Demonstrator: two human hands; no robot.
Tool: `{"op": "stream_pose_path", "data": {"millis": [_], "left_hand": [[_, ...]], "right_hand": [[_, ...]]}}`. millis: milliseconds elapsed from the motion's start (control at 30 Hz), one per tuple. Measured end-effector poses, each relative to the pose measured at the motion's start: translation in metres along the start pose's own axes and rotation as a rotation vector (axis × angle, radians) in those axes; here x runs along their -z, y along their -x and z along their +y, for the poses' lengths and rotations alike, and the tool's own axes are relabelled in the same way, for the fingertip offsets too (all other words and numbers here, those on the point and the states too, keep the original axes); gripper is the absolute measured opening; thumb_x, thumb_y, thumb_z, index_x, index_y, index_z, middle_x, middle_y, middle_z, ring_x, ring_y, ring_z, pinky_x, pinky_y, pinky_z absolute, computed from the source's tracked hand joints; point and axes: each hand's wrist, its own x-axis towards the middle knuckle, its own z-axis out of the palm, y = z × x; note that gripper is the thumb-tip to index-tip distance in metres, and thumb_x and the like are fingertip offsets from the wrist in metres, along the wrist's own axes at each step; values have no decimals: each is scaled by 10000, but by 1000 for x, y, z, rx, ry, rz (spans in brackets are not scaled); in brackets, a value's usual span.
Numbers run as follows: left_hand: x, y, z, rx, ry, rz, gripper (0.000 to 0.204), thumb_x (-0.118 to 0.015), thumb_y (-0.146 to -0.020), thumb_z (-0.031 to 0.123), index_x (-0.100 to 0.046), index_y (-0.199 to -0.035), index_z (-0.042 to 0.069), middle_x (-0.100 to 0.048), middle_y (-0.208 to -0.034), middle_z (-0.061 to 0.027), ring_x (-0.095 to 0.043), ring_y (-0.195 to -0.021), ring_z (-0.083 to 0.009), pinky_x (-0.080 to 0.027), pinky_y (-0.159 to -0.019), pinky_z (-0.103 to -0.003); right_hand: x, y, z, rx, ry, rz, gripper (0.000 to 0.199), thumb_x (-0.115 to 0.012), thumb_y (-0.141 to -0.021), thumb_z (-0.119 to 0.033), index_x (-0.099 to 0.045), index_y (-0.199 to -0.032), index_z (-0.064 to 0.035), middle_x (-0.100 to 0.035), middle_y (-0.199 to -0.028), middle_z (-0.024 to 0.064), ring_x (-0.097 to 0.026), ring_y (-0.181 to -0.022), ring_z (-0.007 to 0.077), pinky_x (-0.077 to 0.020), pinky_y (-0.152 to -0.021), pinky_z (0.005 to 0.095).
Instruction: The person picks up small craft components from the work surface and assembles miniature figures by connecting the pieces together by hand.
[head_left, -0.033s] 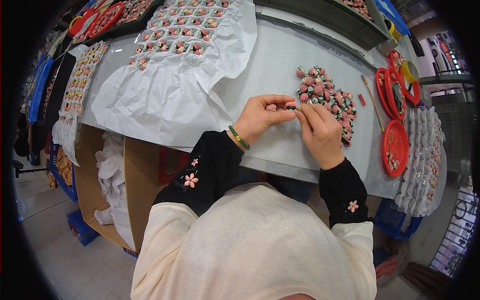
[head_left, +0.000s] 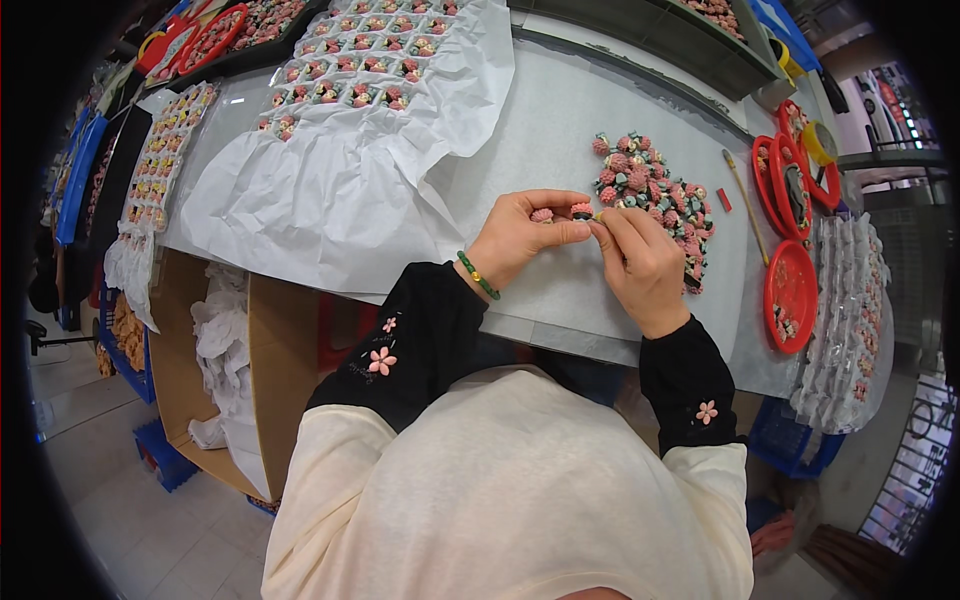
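Observation:
A small figurine with a pink, bumpy top and a dark band (head_left: pixel 582 211) is pinched at the fingertips of my left hand (head_left: pixel 512 234). A second pink-topped figurine (head_left: pixel 542 216) lies inside the curl of the same hand. My right hand (head_left: pixel 643 262) has thumb and fingers closed at the right side of the first figurine, on a small yellowish bit too tiny to name. Just beyond the right hand, a pile of pink and grey-green figurines (head_left: pixel 655 190) is heaped on the pale table (head_left: pixel 545 110).
White sheeting (head_left: pixel 310 215) with a tray of figurines in rows (head_left: pixel 365 65) covers the left. A small red block (head_left: pixel 724 200), a thin stick (head_left: pixel 745 205) and red dishes (head_left: pixel 790 295) lie right. Stacked clear trays (head_left: pixel 845 320) stand beyond; a grey crate (head_left: pixel 650 40) is behind.

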Motion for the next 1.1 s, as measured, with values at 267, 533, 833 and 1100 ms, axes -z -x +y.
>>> {"op": "stream_pose_path", "data": {"millis": [267,533,833,1100], "left_hand": [[2,-1,-4,-13,6,-16,355,-678,-737,27,-587,-1078,-7,-538,-832,19,-455,-685,-28,-378,-603,-156],[1,0,0,13,18,-22,358,-668,-747,29,-580,-1092,-9,-535,-843,20,-439,-674,-22,-373,-598,-153],[1,0,-1,7,14,-24,357,-671,-750,45,-580,-1092,-6,-527,-814,28,-433,-661,-19,-360,-582,-146],[2,-1,-4,-23,16,-26,364,-676,-746,44,-575,-1092,-7,-536,-820,22,-447,-665,-25,-374,-586,-151]], "right_hand": [[-1,1,-2,-36,-5,-17,121,-662,-732,-108,-578,-792,-43,-564,-739,54,-567,-617,218,-452,-495,308],[3,-2,1,55,-1,-34,118,-658,-734,-112,-581,-794,-45,-564,-727,53,-569,-616,207,-450,-492,301],[-4,1,0,3,23,15,125,-665,-726,-112,-577,-787,-47,-560,-724,47,-568,-620,204,-446,-491,295],[0,-1,0,45,11,-25,132,-672,-725,-103,-579,-796,-42,-564,-731,54,-567,-618,216,-450,-495,304]]}}
